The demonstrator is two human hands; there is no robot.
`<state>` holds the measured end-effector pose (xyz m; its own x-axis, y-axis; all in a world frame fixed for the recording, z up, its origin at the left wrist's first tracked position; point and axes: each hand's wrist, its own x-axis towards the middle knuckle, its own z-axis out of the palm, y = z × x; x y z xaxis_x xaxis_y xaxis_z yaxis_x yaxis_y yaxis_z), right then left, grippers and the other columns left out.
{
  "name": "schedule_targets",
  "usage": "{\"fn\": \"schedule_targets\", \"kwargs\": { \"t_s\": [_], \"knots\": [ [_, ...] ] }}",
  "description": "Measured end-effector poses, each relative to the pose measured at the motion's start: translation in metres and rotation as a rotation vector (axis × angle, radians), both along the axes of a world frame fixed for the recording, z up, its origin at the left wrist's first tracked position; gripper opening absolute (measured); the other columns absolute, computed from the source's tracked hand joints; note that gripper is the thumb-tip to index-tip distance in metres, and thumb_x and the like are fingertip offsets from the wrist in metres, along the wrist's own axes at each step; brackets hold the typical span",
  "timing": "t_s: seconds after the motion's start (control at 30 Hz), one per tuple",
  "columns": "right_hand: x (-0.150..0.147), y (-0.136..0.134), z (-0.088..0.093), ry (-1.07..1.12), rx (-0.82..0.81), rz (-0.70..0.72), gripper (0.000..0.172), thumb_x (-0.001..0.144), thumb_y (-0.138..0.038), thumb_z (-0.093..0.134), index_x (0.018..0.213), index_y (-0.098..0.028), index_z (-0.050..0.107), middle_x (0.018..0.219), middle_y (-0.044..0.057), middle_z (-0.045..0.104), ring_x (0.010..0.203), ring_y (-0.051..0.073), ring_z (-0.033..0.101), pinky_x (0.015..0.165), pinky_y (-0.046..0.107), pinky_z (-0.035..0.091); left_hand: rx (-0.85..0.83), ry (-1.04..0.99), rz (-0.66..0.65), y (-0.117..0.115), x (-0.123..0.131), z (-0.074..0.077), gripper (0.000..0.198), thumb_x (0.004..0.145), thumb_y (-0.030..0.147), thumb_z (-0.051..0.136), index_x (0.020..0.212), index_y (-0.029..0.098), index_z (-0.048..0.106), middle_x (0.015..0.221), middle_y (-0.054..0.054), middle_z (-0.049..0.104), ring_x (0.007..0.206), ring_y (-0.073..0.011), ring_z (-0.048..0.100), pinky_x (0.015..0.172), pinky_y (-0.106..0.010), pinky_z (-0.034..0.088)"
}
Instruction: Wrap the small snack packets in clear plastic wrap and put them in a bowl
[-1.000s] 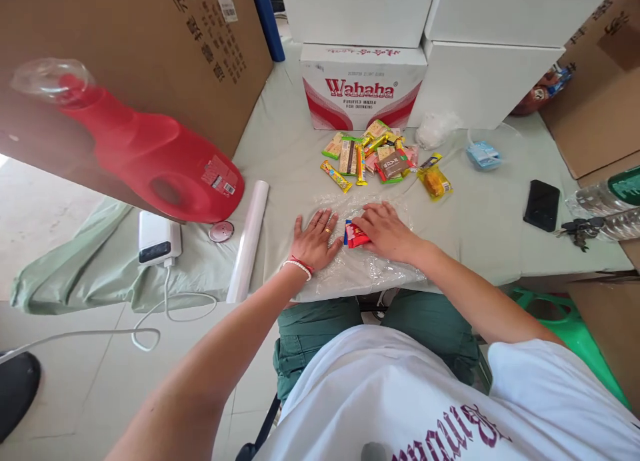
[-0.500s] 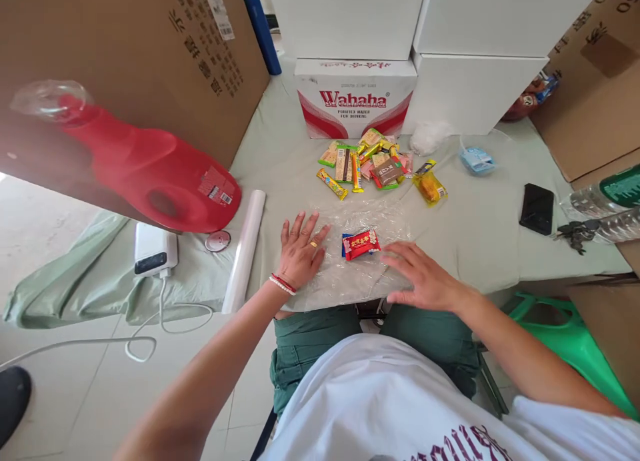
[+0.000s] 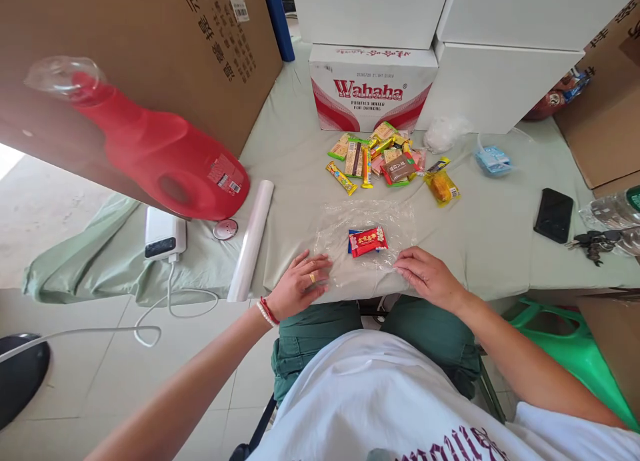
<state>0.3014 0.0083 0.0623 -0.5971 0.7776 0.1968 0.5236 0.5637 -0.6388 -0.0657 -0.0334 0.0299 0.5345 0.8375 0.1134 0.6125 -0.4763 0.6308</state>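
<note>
A clear plastic sheet (image 3: 333, 231) lies spread near the table's front edge. On its middle sits a red packet (image 3: 369, 241) on top of a blue packet (image 3: 352, 249). My left hand (image 3: 303, 282) rests over the sheet's front left part, palm down, fingers apart, with a ring on one finger and nothing in it. At the sheet's right edge is my right hand (image 3: 429, 276), its thumb and fingers closed on the plastic. Behind the sheet lies a pile of wrapped snacks (image 3: 383, 156), with a yellow packet (image 3: 442, 186) to its right.
A red bottle (image 3: 175, 161), a power bank (image 3: 165, 234) and a white roll (image 3: 251, 241) are at the left. A Wahaha box (image 3: 373, 91) stands behind. On the right lie a blue packet (image 3: 494, 160), a phone (image 3: 553, 214) and keys (image 3: 595, 248).
My left hand has drawn back toward the table's front edge. The fingers of my right hand have closed on the edge of the sheet. The view has shifted slightly.
</note>
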Motion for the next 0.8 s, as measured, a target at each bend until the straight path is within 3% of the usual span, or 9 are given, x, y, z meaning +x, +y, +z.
{"fn": "schedule_targets", "kwargs": {
  "t_s": [0.13, 0.23, 0.37, 0.5, 0.63, 0.73, 0.8],
  "knots": [
    [-0.001, 0.030, 0.016, -0.067, -0.099, -0.026, 0.029, 0.104, -0.037, 0.052, 0.112, -0.022, 0.075, 0.099, 0.007, 0.074, 0.088, 0.019, 0.070, 0.082, 0.031, 0.054, -0.049, -0.193, 0.297, 0.021, 0.009, 0.003, 0.029, 0.103, 0.042, 0.050, 0.095, 0.022, 0.070, 0.104, -0.009, 0.077, 0.109, -0.0236, 0.071, 0.100, -0.040, 0.053],
    [0.003, 0.056, 0.019, -0.096, -0.179, -0.081, 0.033, 0.101, -0.042, 0.052, 0.113, -0.020, 0.075, 0.094, 0.005, 0.075, 0.080, 0.018, 0.068, 0.075, 0.029, 0.051, -0.041, -0.114, 0.477, 0.050, 0.016, 0.006, 0.031, 0.099, 0.044, 0.050, 0.089, 0.021, 0.068, 0.089, -0.007, 0.073, 0.087, -0.0224, 0.068, 0.087, -0.038, 0.054],
    [0.011, 0.094, 0.018, -0.277, -0.271, -0.162, 0.035, 0.099, -0.039, 0.054, 0.117, -0.017, 0.074, 0.085, 0.004, 0.072, 0.072, 0.017, 0.063, 0.068, 0.027, 0.047, -0.072, 0.155, 0.625, 0.080, 0.029, 0.004, 0.021, 0.093, 0.037, 0.057, 0.087, 0.021, 0.069, 0.077, -0.008, 0.068, 0.090, -0.0291, 0.065, 0.090, -0.045, 0.050],
    [-0.006, 0.132, 0.025, -0.562, -0.118, -0.186, 0.034, 0.096, -0.030, 0.059, 0.122, -0.014, 0.073, 0.111, 0.014, 0.071, 0.093, 0.023, 0.067, 0.082, 0.031, 0.049, -0.022, 0.261, 0.759, 0.087, 0.044, -0.003, 0.024, 0.092, 0.034, 0.059, 0.107, 0.019, 0.071, 0.100, -0.013, 0.071, 0.110, -0.0347, 0.060, 0.094, -0.047, 0.048],
    [-0.062, 0.158, 0.024, -0.604, -0.046, -0.074, 0.052, 0.099, -0.040, 0.059, 0.144, -0.013, 0.059, 0.127, 0.017, 0.068, 0.120, 0.030, 0.060, 0.101, 0.037, 0.046, 0.006, 0.291, 0.857, 0.085, 0.056, -0.007, 0.049, 0.090, 0.039, 0.064, 0.134, 0.016, 0.063, 0.129, -0.018, 0.063, 0.122, -0.0367, 0.055, 0.100, -0.049, 0.047],
    [-0.103, 0.168, 0.019, -0.701, -0.160, -0.113, 0.066, 0.088, -0.039, 0.076, 0.144, -0.009, 0.058, 0.122, 0.018, 0.071, 0.118, 0.032, 0.061, 0.097, 0.035, 0.046, -0.021, 0.323, 0.885, 0.085, 0.059, -0.009, 0.053, 0.089, 0.042, 0.067, 0.136, 0.017, 0.062, 0.131, -0.018, 0.060, 0.124, -0.0381, 0.053, 0.101, -0.050, 0.046],
    [-0.119, 0.170, 0.021, -0.702, -0.264, -0.146, 0.047, 0.086, -0.030, 0.076, 0.128, -0.011, 0.069, 0.109, 0.013, 0.074, 0.103, 0.026, 0.065, 0.086, 0.030, 0.047, -0.032, 0.314, 0.895, 0.085, 0.060, -0.010, 0.045, 0.090, 0.042, 0.067, 0.128, 0.018, 0.066, 0.128, -0.017, 0.061, 0.124, -0.0378, 0.053, 0.101, -0.050, 0.046]
  ]
}}
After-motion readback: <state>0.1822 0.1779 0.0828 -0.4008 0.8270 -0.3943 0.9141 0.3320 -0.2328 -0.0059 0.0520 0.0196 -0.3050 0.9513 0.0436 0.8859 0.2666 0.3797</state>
